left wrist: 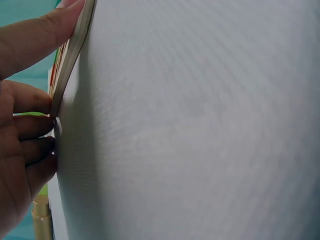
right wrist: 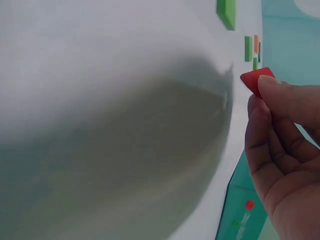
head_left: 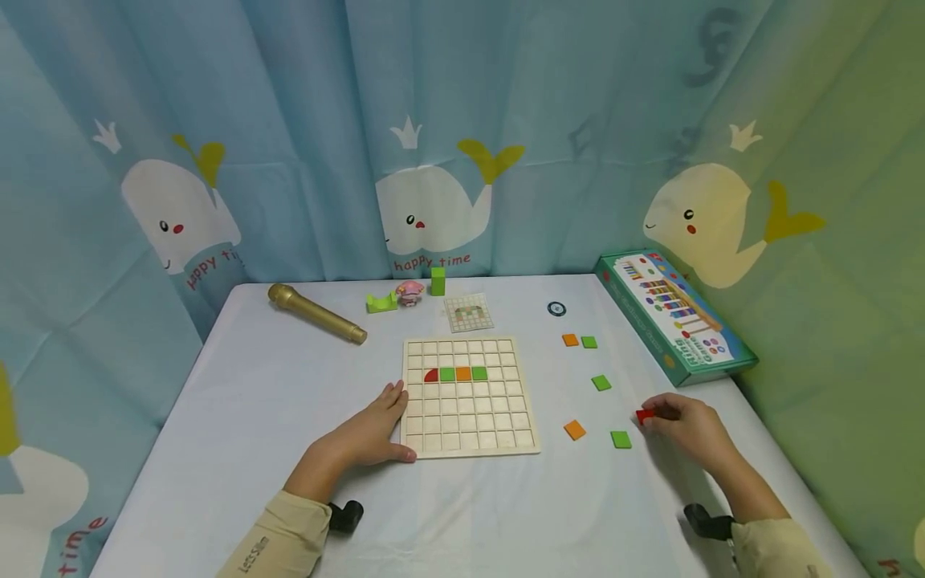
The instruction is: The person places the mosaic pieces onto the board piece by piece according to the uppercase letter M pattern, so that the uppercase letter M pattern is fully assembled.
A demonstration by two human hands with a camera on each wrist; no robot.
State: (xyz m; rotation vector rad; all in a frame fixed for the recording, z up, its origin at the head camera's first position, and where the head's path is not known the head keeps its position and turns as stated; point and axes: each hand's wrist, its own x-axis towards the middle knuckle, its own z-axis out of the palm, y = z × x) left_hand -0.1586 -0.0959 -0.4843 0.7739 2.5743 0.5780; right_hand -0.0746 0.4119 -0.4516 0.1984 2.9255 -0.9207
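One red piece (right wrist: pixel 252 80) is part-hidden by the right grip (head_left: pixel 686 425).

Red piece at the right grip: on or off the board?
Off: the right grip pinches the red piece to the right of the board, beyond a loose green tile.

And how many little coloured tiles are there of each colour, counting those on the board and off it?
Green tiles: 5
Orange tiles: 3
Red tiles: 2, one held in the right hand
Total: 10
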